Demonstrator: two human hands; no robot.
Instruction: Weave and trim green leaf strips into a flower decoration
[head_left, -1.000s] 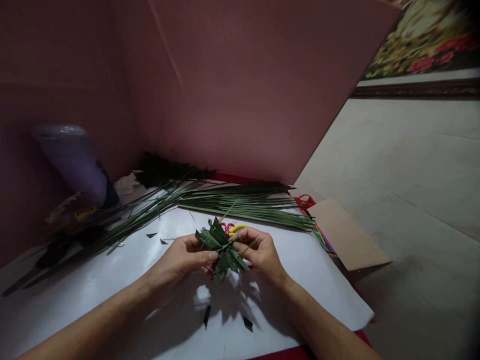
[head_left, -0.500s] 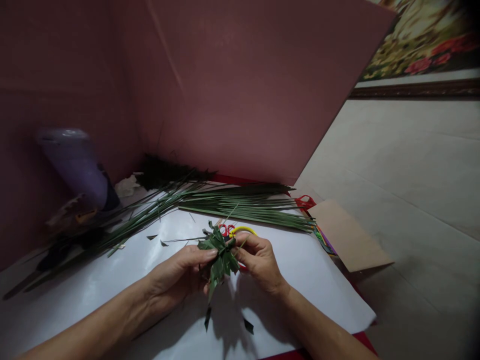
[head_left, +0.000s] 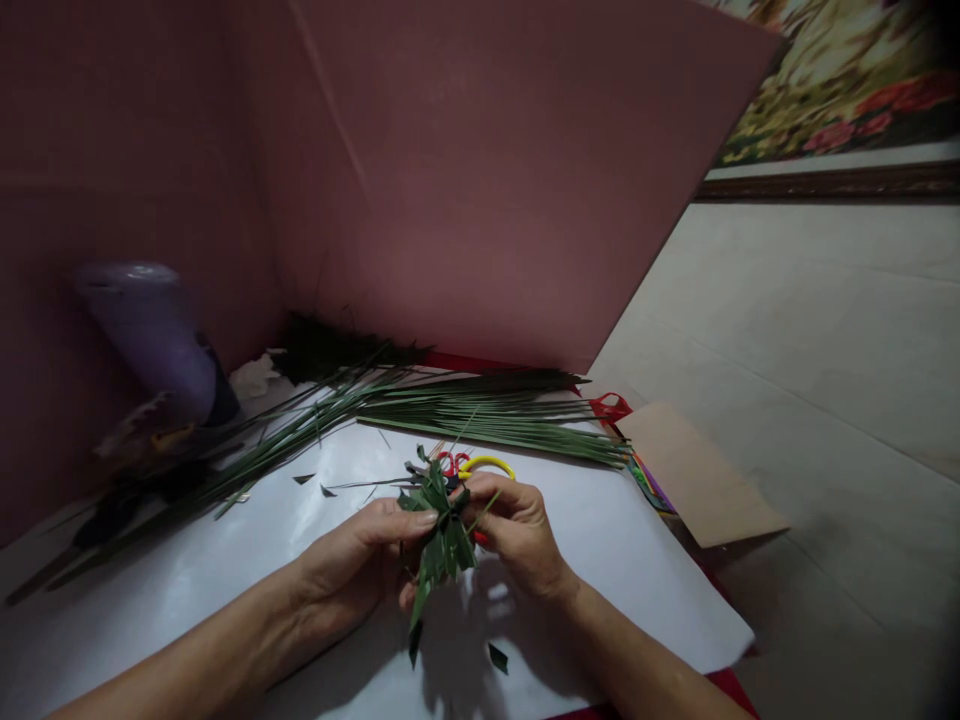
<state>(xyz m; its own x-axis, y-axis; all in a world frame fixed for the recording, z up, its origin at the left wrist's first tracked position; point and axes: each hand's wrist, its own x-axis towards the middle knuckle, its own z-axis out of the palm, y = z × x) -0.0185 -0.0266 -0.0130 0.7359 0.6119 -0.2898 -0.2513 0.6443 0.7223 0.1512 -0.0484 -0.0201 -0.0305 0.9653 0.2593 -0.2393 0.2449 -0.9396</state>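
Observation:
Both my hands hold a small woven knot of green leaf strips (head_left: pixel 439 530) just above a white sheet (head_left: pixel 225 560). My left hand (head_left: pixel 360 560) pinches it from the left, thumb on top. My right hand (head_left: pixel 514 530) pinches it from the right, with a thin strip running between its fingers. Loose strip ends hang down below the knot. Behind the knot lie scissors with yellow and red handles (head_left: pixel 480 464), partly hidden by my fingers.
A long bundle of green leaf blades (head_left: pixel 465 410) lies across the back of the sheet. A purple bottle (head_left: pixel 154 335) stands at the left. A brown cardboard piece (head_left: pixel 697 470) and coloured strips sit at the right. Small leaf offcuts (head_left: pixel 496 657) lie near me. Pink boards wall the back.
The leaf knot has been turned so its strips now hang downward instead of spreading sideways. Both hands have shifted slightly lower and closer to me.

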